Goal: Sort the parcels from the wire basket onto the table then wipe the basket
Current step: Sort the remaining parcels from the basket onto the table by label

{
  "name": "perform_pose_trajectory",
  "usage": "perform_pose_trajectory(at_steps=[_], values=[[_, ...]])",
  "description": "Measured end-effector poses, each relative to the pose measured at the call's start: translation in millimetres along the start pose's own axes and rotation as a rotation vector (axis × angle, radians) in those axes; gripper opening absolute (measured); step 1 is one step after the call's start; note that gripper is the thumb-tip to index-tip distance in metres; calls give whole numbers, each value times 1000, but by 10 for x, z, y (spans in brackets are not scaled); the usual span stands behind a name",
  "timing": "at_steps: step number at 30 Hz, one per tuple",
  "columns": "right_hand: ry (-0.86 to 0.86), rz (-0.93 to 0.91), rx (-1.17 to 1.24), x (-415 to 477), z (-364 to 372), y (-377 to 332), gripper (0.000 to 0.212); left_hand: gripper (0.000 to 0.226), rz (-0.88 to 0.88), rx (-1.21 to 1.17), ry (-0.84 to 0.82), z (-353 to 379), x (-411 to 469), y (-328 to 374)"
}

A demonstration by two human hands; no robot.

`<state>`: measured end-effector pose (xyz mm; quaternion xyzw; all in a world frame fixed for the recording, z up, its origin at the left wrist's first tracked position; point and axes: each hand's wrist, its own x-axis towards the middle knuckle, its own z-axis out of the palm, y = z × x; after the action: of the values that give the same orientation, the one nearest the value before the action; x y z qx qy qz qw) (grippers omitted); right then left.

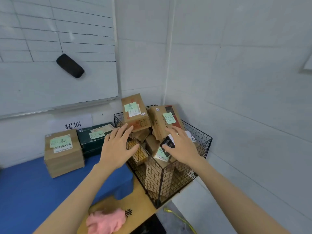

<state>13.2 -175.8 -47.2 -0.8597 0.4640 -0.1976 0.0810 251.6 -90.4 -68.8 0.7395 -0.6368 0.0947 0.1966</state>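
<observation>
The wire basket [168, 179] sits on the counter [140, 198] in the corner. It is full of brown parcels [136, 115] with green notes. The left grip [116, 147] is wide open over the basket's left edge and holds nothing. The right grip [182, 147] is open too, fingers spread over the parcels. A brown box [63, 152] and a dark green box [94, 141] sit on the blue mat [33, 191]. A pink cloth [106, 220] lies near.

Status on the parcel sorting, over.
Left hand and right hand open over wire basket. Basket full of parcels; brown box, green box on blue mat. Pink cloth idle. Nothing blocking.
</observation>
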Motion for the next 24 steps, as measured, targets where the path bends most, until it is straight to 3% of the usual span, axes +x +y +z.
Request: perform_pose_trajectory(at_steps=[9,24], values=[[-32,-32,-21,696,10,557,70,87,-29,48,23,421,680,88],[-169,-255,77,2335,655,587,74,78,-363,-13,13,996,1579,-627]])
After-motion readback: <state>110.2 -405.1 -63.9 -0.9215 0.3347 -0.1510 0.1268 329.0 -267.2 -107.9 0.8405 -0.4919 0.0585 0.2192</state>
